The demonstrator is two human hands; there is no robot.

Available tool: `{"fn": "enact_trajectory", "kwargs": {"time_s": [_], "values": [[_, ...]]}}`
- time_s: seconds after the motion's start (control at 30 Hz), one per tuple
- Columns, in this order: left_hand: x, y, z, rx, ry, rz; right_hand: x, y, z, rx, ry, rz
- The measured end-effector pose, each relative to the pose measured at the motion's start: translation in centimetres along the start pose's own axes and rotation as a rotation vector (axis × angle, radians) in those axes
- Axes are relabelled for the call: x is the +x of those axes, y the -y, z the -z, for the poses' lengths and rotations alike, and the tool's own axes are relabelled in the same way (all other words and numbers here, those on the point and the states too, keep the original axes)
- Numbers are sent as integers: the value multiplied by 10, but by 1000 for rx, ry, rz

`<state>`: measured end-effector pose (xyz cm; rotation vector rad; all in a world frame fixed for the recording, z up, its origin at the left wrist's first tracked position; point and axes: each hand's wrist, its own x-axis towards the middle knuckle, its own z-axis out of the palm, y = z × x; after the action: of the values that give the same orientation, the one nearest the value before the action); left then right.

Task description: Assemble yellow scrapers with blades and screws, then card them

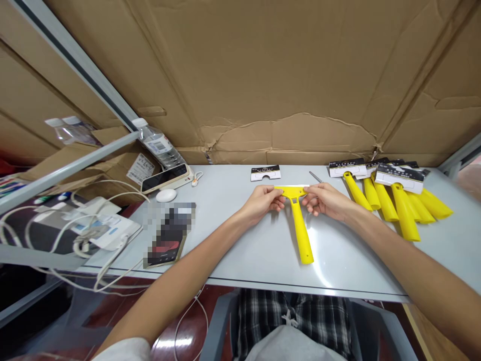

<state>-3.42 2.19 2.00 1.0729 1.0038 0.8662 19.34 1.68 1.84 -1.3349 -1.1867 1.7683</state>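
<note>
A yellow scraper [300,230] is held between my two hands over the middle of the table, its handle pointing down toward me. My left hand [262,200] pinches the left end of its wide head. At the right end, my right hand [323,199] grips the head between thumb and fingers. A thin pale strip shows along the head's far edge. Just beyond lies a black and white card sleeve [265,173] with a notch in its lower edge. Behind my right hand rests a small slim metal tool [315,177], whose kind I cannot make out.
Several yellow scrapers with card sleeves [404,210] lie piled at the right. A phone [171,235], a white oval object [166,195], another phone [165,178] and a water bottle [160,145] are on the left, near tangled white cables [90,235]. Cardboard [281,75] stands behind the table.
</note>
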Motion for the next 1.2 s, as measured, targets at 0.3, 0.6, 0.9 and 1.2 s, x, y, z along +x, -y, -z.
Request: {"fn": "enact_trajectory", "kwargs": {"time_s": [0.3,0.6,0.9,1.2], "values": [[4,3,5,40,11,-9,0,1,0,34,11,11],[7,5,6,49,22,-1,2,-2,2,66,-21,17],[20,-3,42,756,-333,-420,10,5,22,133,-149,90],[25,10,47,1120,-164,-495,13,4,25,179,-157,96]]}}
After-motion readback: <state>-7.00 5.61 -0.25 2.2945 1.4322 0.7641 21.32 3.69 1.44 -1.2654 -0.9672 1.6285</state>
